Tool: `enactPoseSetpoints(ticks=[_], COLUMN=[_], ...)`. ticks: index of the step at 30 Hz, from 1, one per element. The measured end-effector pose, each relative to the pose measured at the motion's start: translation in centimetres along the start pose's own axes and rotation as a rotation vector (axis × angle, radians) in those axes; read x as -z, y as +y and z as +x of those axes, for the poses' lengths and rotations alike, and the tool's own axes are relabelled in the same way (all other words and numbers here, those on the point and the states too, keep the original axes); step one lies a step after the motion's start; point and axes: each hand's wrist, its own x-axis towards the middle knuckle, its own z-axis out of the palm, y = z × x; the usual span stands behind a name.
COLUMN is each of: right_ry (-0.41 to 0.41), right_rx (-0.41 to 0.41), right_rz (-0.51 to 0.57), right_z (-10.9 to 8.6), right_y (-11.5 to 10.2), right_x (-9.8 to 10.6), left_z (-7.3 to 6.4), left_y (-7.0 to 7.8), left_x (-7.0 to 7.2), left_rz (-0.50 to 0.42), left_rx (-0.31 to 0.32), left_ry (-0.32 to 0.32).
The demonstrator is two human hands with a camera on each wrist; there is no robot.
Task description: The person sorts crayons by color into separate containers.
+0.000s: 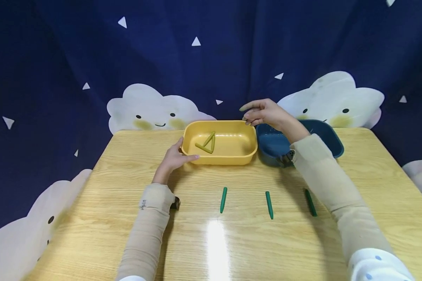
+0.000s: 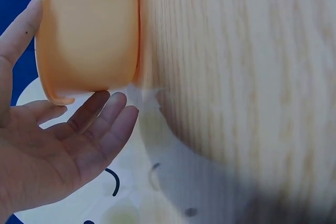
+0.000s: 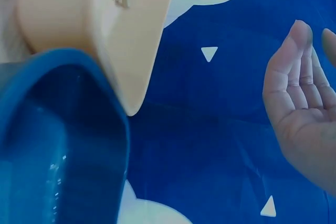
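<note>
My left hand (image 1: 174, 158) touches the left end of a yellow plastic tub (image 1: 228, 160), one digit reaching along its front side. In the left wrist view its fingers (image 2: 113, 116) lie loosely extended against the tub's end. Three yellow-green crayons (image 1: 204, 148) lie in the tub's left half, roughly in a triangle. My right hand (image 1: 263, 112) hovers in the air over the gap between the yellow tub and a dark blue tub (image 1: 338, 150), fingers slightly bent. Nothing shows in its grasp, and the right wrist view (image 3: 310, 98) finds that palm bare.
Three dark green crayons lie apart on the wooden table (image 1: 126, 168): one left (image 1: 223, 200), one in the middle (image 1: 269, 205), one right (image 1: 310, 202) beneath my right forearm. Behind the tubs hangs a navy curtain (image 1: 225, 58) with white clouds and triangles.
</note>
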Motion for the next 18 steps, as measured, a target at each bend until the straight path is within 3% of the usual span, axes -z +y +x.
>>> enactPoseSetpoints(ticks=[10, 18], right_ry=[0.046, 0.053], right_rx=[0.033, 0.052], right_rz=[-0.007, 0.062], right_z=[-2.6, -4.4], right_y=[2.0, 3.8], right_x=[0.7, 1.8], left_z=[0.3, 0.3], left_y=[-0.3, -0.4], left_x=[0.6, 0.7], left_rz=[0.004, 0.006], left_rx=[0.003, 0.012], left_ry=[-0.004, -0.005])
